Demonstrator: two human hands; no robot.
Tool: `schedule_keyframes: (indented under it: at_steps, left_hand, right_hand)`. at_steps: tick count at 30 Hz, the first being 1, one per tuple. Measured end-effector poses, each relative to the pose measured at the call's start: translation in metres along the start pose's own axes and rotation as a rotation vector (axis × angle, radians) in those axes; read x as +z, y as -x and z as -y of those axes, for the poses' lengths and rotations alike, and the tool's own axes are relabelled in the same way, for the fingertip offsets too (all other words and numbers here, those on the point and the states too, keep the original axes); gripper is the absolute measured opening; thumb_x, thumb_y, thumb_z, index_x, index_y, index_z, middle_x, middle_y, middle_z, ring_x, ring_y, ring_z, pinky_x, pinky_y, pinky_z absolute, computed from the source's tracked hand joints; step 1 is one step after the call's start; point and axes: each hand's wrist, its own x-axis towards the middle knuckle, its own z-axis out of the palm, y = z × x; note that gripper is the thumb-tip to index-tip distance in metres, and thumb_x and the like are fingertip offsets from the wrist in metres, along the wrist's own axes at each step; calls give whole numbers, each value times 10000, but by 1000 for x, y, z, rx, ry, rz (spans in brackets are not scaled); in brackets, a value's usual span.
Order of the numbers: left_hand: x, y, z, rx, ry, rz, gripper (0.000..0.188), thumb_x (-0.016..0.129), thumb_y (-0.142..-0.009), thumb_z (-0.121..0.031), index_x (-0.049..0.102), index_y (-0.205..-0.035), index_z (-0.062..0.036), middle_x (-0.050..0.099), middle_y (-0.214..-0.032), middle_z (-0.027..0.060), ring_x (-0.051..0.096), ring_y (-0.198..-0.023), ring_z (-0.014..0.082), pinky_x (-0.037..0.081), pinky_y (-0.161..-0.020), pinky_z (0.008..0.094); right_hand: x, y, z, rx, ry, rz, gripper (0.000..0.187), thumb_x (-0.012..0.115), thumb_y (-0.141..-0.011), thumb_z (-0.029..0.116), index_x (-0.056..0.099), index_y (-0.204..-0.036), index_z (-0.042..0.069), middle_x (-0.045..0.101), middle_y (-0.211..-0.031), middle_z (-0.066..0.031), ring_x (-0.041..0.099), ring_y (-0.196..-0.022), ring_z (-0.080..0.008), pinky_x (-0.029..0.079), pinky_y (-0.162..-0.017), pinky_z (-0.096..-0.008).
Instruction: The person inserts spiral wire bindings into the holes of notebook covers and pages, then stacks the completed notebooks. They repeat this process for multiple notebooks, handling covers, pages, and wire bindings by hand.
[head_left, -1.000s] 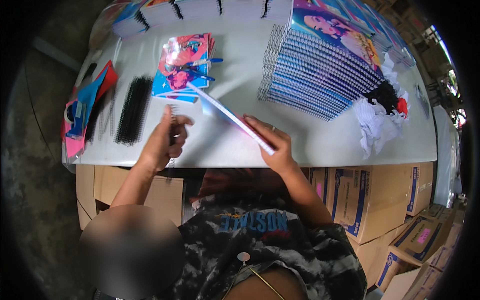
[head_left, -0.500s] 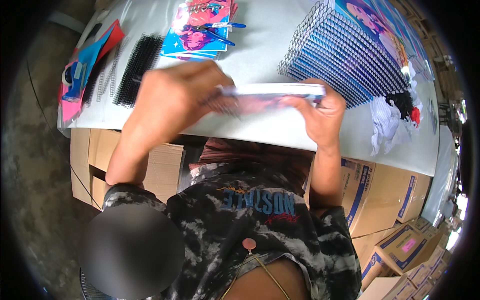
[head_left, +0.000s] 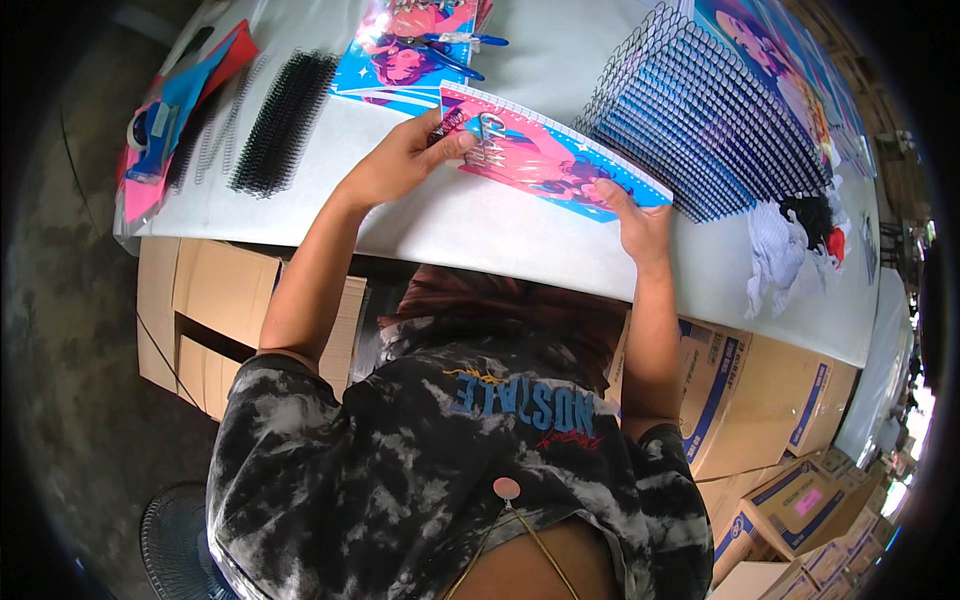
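Note:
Between my two hands is an unbound notebook point(head_left: 540, 165) with a pink and blue illustrated cover, tilted so the cover shows. A row of small punched holes runs along its far edge. My left hand point(head_left: 395, 165) grips its left end, thumb on the cover. At the right end my right hand point(head_left: 643, 232) pinches the corner, thumb on top and fingers hidden beneath. Just beyond it lies a stack of similar covers point(head_left: 375, 75) with blue-handled pliers point(head_left: 448, 58) on top. Right of the notebook stands a large stack of coil-bound notebooks point(head_left: 710, 120).
Black binding coils point(head_left: 283, 125) lie on the white table point(head_left: 400, 230) at left, near a blue tape dispenser point(head_left: 150, 140) on coloured sheets. Crumpled white cloth point(head_left: 775, 250) sits at the right. Cardboard boxes point(head_left: 755, 400) stand below the table, and a fan point(head_left: 180, 540) at lower left.
The notebook has turned from nearly edge-on to showing its cover. My left hand, blurred before, has shifted right and now holds its left end steadily.

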Motion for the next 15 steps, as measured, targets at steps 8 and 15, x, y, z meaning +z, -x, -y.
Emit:
schedule_keyframes:
  at_steps: [8, 15]
  left_hand:
    - [-21, -9, -19, 147, -90, -201, 406, 432, -949, -355, 562, -840, 13, 559, -736, 53, 494, -692, 131, 422, -653, 268]
    - [-21, -16, -20, 101, -132, -224, 410, 458, -936, -368, 542, -830, 19, 547, -718, 67, 489, -676, 128, 419, -642, 263]
  right_hand:
    - [0, 0, -8, -21, 93, -117, 231, 642, -812, 31, 630, -1034, -32, 654, -876, -43, 580, -767, -71, 466, -716, -205]
    - [6, 5, -5, -35, 91, -168, 226, 652, -800, 18, 635, -1016, -44, 657, -853, -42, 582, -744, -69, 470, -697, -203]
